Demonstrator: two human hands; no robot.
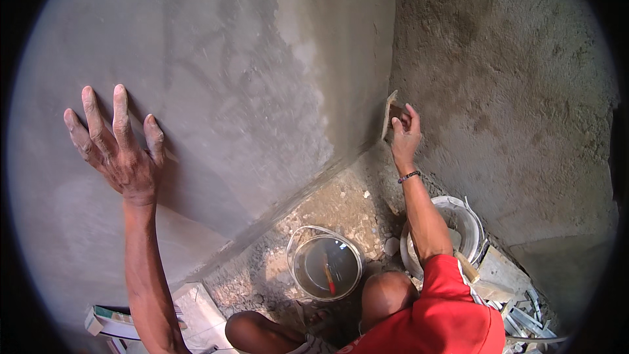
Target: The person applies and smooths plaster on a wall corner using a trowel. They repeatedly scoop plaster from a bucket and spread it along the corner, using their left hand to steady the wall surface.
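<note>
My left hand (124,151) is spread on the smooth grey plastered wall (229,92), fingers apart and holding nothing. My right hand (406,134), with a beaded bracelet at its wrist, grips a plastering float (389,115) by the handle. The float is seen nearly edge-on, its flat face turned to the left wall close to the inside corner. Part of the handle is hidden by my fingers. The plaster by the corner looks browner than the paler grey patch to its left.
A rough brown wall (504,78) rises on the right. On the rubble-strewn floor stands a bucket of water (298,265) with a red-handled brush (329,278) in it. A white bucket (475,223) is partly behind my right arm. Scraps (524,314) lie lower right, a pale board (200,314) lower left.
</note>
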